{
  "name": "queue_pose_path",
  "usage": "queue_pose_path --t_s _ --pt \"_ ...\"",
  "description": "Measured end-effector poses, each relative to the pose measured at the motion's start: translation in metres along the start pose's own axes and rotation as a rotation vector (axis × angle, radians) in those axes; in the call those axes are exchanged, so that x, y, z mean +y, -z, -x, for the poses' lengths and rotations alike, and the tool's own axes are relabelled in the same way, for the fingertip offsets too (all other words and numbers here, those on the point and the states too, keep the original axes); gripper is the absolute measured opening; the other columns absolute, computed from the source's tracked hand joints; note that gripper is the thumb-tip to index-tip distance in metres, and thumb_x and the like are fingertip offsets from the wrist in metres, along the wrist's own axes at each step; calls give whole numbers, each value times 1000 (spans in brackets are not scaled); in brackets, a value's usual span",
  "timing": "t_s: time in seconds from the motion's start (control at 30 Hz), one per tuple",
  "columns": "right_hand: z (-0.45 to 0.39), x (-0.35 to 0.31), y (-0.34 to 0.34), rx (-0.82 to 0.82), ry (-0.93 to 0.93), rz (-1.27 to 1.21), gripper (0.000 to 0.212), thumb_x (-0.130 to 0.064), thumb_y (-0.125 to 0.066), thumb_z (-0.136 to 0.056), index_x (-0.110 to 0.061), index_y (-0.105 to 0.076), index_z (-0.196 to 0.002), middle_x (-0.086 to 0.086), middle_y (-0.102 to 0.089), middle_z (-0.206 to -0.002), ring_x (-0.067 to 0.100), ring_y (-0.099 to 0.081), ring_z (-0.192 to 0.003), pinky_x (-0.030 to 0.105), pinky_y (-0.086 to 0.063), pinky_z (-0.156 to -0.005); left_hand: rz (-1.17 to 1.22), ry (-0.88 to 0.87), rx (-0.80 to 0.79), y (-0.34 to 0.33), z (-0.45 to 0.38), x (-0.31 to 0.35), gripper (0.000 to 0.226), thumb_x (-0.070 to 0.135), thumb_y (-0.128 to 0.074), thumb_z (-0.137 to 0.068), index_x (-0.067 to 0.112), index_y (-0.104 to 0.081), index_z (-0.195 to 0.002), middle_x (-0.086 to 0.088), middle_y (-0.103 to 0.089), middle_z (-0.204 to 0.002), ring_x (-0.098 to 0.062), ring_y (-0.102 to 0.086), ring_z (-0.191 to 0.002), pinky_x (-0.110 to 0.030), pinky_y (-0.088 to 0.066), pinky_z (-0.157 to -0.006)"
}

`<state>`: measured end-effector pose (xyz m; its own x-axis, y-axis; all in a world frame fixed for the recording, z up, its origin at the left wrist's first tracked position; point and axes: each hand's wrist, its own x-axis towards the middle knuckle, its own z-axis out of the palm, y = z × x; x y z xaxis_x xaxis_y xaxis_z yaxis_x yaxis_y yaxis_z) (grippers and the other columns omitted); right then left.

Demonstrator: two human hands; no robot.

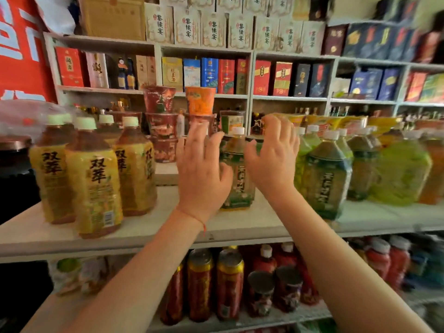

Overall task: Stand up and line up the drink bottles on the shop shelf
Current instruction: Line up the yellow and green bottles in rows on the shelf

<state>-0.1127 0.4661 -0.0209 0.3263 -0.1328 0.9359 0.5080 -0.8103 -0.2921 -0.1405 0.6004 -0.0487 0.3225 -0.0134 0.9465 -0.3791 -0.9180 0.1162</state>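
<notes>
Through the head camera I see both of my hands raised either side of one upright green-labelled tea bottle [237,174] that stands alone on the pale shelf board [240,224], between two groups of bottles. My left hand [201,171] has its fingers spread and straight beside the bottle's left flank; I cannot tell whether the palm actually touches it. My right hand [274,155] hovers at the bottle's right shoulder with fingers loosely bent and nothing closed in them, so both hands read as released. The bottle's white cap [238,130] shows between them, and its label carries vertical white characters too blurred for me to read. To the left stands a cluster of amber tea bottles [95,188] with pale green caps and yellow labels printed 双萃 in bold black, the front one showing a barcode near its base. To the right is a row of green-label bottles [326,179] with white caps, their lettering smeared. Behind, stacked instant-noodle cups [159,99] in red and orange rise from the shelf. On the wall shelving, white boxes [187,27] read 黎侯宴, above red and blue liquor cartons [225,75]. Below the board stand red cans with gold tops [229,282].
</notes>
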Motion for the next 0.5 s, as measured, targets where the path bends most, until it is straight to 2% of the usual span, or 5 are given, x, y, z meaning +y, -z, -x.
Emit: queue_pose_path --t_s 0.13,0.2,0.3,0.43,0.5 --pt "-28 66 41 -75 -230 312 60 -26 -54 -88 -9 -34 -142 22 -37 -146 42 -33 -138 57 -26 -114 -186 10 -207 -38 -12 33 58 28 -58 -92 21 -43 -147 -25 -22 -161 -42 -17 -150 -55 -9 -123" --pt "-38 100 57 -196 -337 327 68 -41 -54 -94 -14 -25 -148 22 -42 -144 42 -41 -131 54 -36 -105 -282 60 -329 -55 -18 42 60 41 -54 -97 27 -34 -152 -28 -16 -162 -43 -14 -151 -53 -5 -123" --pt "-36 133 70 -376 -322 176 79 -57 -57 -92 -22 -20 -153 12 -57 -126 37 -54 -116 43 -47 -81 -428 99 -465 -77 -19 47 76 62 -48 -94 32 -17 -157 -28 -17 -161 -40 -17 -151 -52 -5 -124" --pt "-40 151 70 -426 -395 -133 85 -67 -69 -79 -19 -37 -141 3 -56 -128 25 -56 -117 37 -51 -84 -565 95 -468 -95 -16 44 93 75 -42 -88 30 -3 -159 -31 -14 -161 -43 -14 -151 -50 -2 -123" --pt "-42 154 64 -514 -447 -269 73 -70 -68 -76 -23 -50 -129 -4 -61 -118 19 -60 -107 36 -55 -83 -599 88 -442 -102 -17 43 88 74 -33 -91 28 -4 -159 -33 -15 -160 -45 -14 -150 -51 -1 -123"
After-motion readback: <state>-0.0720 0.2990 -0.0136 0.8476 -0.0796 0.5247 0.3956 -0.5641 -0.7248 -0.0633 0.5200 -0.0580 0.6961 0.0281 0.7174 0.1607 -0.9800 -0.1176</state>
